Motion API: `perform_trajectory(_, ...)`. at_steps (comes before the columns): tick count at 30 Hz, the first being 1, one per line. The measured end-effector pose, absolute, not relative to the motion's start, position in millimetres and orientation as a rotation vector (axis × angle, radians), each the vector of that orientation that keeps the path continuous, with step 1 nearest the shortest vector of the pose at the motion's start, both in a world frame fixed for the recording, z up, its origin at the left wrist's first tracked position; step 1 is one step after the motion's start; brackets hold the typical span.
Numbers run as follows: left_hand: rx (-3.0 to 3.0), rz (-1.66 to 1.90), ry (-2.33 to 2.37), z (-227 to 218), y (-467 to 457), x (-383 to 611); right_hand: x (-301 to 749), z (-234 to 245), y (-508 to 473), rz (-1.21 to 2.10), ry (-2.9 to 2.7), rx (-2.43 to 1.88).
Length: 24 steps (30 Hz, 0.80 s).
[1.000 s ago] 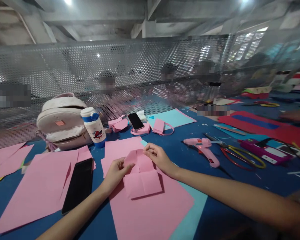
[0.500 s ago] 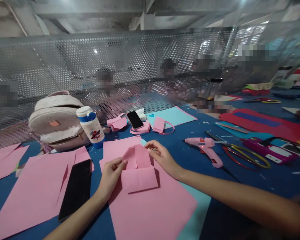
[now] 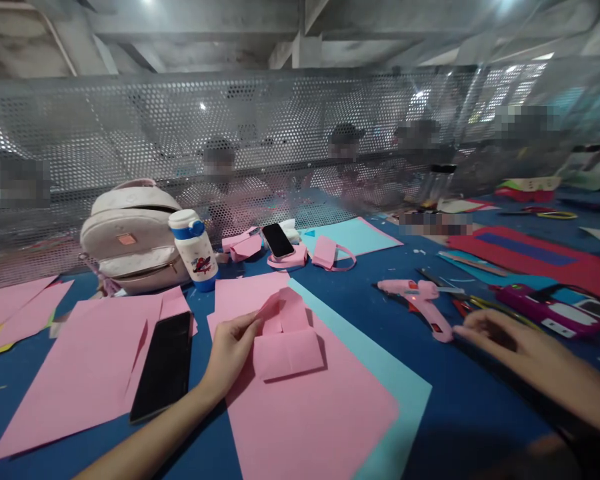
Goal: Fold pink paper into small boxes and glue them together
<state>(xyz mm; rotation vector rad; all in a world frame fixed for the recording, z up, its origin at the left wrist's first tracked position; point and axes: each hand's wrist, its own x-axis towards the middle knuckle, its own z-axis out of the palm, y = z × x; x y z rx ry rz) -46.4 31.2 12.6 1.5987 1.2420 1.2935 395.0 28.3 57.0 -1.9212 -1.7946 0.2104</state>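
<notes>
My left hand (image 3: 234, 348) pinches the left side of a folded pink paper piece (image 3: 289, 352), its upper flaps standing up. Beneath it lie a pink sheet (image 3: 320, 420) and a light blue sheet (image 3: 405, 390). Out to the right, my right hand (image 3: 515, 353) hangs over the blue table with curved fingers, thumb and fingers apart, and nothing visible in them. Its fingertips are close to the handle end of a pink glue gun (image 3: 425, 303), with no grip on it. Scissors (image 3: 500, 308) lie behind this hand, partly covered by it.
At left are a black phone (image 3: 163, 367), pink sheets (image 3: 80, 373), a water bottle (image 3: 195, 253) and a pale backpack (image 3: 130, 240). Small pink paper bags (image 3: 330, 253) and another phone (image 3: 279, 240) lie farther back. A purple device (image 3: 550, 310) is at right, before a perforated metal screen (image 3: 280, 133).
My right hand has left the folded pink paper and moved right, beside the glue gun. My left hand keeps its pinch on the paper. The view has shifted slightly left.
</notes>
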Motion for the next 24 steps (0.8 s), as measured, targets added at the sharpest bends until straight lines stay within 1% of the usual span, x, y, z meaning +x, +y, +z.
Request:
perform_trajectory(2,1.662,1.307,1.251,11,29,-48,395,47,43,0.38,-1.761,-1.805)
perform_trajectory(5,1.771,1.339,1.256,13,24,-50,377,44,62,0.42,-1.865,-1.857)
perform_trajectory(9,1.931,1.368,1.235,18,19,-52,338,62,63,0.563,-1.87,-1.783)
perform_trajectory(12,2.047,1.384,1.205,24,17,-54,310,79,47,0.694,-1.797,-1.602)
perform_trajectory(16,2.239,1.435,1.139,41,12,-60,281,94,19,0.826,-1.764,-1.51)
perform_trajectory(19,2.503,1.514,1.139,57,8,-64,261,104,3,0.931,-1.791,-1.367)
perform_trajectory(24,2.668,1.567,1.187,70,7,-66,229,116,-9,1.067,-1.909,-1.151)
